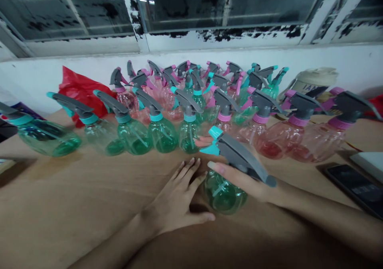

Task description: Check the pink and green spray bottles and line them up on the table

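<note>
My right hand (239, 179) is wrapped round the neck of a green spray bottle (224, 197) with a grey and turquoise trigger head. The bottle stands at the front of the brown table (104, 205), close to me. Left of it, my left hand (176, 199) lies on the table with its fingers spread, holding nothing. Its fingertips point toward a green spray bottle (190, 135) in the front row. Beyond my right hand stands a pink spray bottle (277, 141) with a grey and pink head.
Several green and pink spray bottles fill the back of the table. A red plastic bag (80, 93) lies behind them at left. A phone (356, 187) and a white object (371, 163) lie at right; a pale container (317, 77) stands by the wall.
</note>
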A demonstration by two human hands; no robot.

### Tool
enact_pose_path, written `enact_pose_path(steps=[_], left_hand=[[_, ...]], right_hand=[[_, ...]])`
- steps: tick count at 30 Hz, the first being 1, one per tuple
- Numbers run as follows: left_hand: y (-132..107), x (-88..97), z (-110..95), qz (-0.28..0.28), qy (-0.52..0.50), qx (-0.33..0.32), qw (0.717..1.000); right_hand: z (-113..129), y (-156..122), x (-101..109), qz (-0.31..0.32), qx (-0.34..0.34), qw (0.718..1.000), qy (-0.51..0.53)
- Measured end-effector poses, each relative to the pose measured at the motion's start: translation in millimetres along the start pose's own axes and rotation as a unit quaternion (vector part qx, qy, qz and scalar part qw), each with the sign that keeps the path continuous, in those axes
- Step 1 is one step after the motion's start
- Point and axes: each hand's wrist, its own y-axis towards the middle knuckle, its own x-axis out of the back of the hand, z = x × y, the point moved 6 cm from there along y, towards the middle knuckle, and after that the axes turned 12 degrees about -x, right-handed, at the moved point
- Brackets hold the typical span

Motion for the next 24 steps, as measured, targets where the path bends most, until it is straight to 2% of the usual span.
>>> enact_pose_path(steps=[10, 14, 19, 24], left_hand=[[1.6, 1.1, 0.2, 0.007, -0.005, 0.004, 1.000], [1.7, 2.1, 0.4, 0.006, -0.014, 0.006, 1.000], [1.0, 3.5, -0.8, -0.007, -0.009, -0.006, 1.000], [3.2, 9.6, -1.0, -0.006, -0.019, 0.002, 1.000]], right_hand=[[2.1, -0.1, 0.1, 0.008, 0.026, 1.000, 0.008], [3.5, 1.5, 0.0, 0.022, 0.015, 1.000, -0.011], [8.0, 1.8, 2.6, 0.007, 0.038, 0.999, -0.024], [3.5, -0.8, 0.4, 0.027, 0.016, 0.999, 0.007]])
